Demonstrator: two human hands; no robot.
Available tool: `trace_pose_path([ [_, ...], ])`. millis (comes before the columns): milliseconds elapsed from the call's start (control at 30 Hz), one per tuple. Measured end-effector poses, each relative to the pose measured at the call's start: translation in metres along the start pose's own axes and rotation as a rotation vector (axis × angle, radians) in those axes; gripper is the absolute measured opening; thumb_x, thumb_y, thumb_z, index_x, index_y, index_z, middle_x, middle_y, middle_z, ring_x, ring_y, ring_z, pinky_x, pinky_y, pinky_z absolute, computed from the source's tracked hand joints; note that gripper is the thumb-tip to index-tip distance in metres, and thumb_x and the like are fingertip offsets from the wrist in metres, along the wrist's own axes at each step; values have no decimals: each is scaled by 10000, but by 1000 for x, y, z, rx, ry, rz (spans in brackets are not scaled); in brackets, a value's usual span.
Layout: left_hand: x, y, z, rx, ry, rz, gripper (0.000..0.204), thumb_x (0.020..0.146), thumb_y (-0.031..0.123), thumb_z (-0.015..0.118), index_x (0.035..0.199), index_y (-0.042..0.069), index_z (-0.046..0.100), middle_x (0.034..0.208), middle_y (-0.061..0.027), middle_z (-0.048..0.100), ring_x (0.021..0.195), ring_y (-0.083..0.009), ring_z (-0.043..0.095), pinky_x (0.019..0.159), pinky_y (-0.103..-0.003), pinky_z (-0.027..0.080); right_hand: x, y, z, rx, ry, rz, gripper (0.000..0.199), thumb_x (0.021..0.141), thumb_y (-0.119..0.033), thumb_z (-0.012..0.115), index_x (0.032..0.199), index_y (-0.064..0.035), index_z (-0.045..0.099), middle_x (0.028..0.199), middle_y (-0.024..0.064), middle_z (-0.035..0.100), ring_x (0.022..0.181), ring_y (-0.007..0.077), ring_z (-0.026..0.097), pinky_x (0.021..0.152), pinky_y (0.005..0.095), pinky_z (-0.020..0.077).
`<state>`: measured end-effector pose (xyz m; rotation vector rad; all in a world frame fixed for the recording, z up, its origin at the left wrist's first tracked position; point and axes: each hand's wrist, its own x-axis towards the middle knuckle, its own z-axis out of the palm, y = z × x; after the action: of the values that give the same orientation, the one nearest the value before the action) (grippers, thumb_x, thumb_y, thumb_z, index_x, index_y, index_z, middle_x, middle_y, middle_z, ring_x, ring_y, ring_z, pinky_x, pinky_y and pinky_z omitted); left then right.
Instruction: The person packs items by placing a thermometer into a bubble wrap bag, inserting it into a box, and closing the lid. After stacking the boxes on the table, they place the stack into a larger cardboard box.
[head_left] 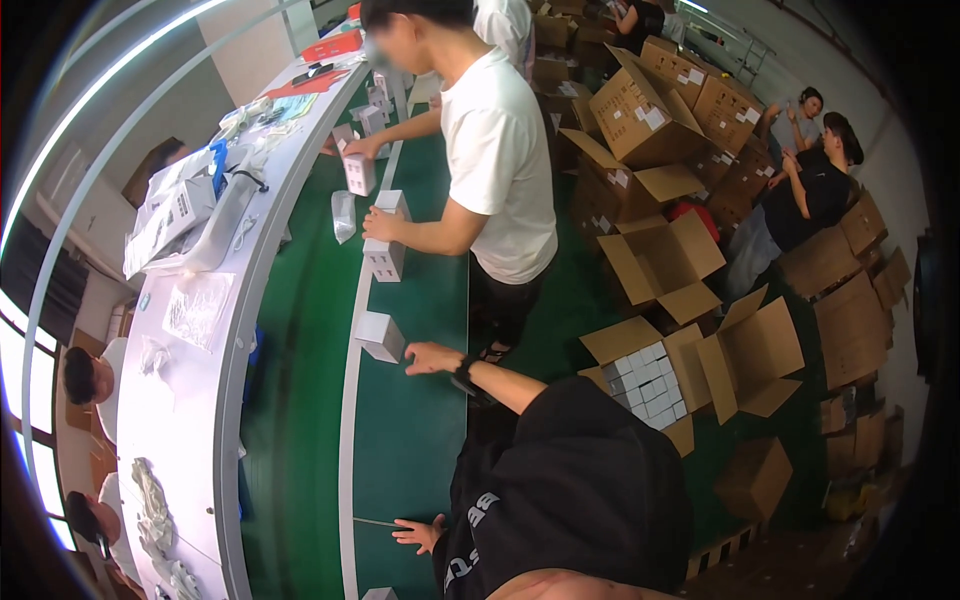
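Observation:
My right hand [434, 359], with a dark band on its wrist, reaches over the green conveyor belt [410, 440]. Its fingers are apart and hold nothing. Just left of the fingertips stands a small white box [380, 337], with a slight gap between them. Lower in the view, my left hand [420, 534] hovers at or rests on the belt's near edge, fingers spread and empty; I cannot tell whether it touches. A thin seam line crosses the belt beside it. Another white box [380, 594] is cut off by the bottom edge.
A co-worker in a white shirt [505, 160] handles white boxes [386, 262] farther up the belt. A clear plastic bag [343, 215] lies nearby. The long white table [180, 400] carries bags and gloves. Open cartons [665, 262], one packed with white boxes [648, 385], stand at right.

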<state>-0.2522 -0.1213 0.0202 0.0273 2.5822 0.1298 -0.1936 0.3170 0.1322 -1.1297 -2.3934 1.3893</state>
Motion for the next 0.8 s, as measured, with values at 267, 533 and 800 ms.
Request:
trace_pose_path([
  [267,-7,3,-7,-11,-26,-23,1373,581,250,924,1539,226,-59,1596,-204,-113,1476,-407,-53,1007,-776,199,-146,-187,-114,234,272,-583,288,785,-143,793,831,-53,523,744,21,587,585,134,542,537,243,441],
  [533,-4,13,-6,7,18,-64,1321,567,302,922,1544,256,33,1612,-160,-30,1489,-346,7,1011,-752,239,-250,-300,-187,-33,950,-1616,353,748,-65,813,809,-162,479,692,9,578,476,118,442,368,224,295],
  [800,-9,19,-8,-4,-1,-9,1320,569,294,922,1545,246,34,1610,-169,-37,1487,-356,0,1015,-753,227,-274,-322,-195,-93,1039,-1638,329,729,-95,822,788,-188,512,681,-8,562,490,95,440,411,198,266],
])
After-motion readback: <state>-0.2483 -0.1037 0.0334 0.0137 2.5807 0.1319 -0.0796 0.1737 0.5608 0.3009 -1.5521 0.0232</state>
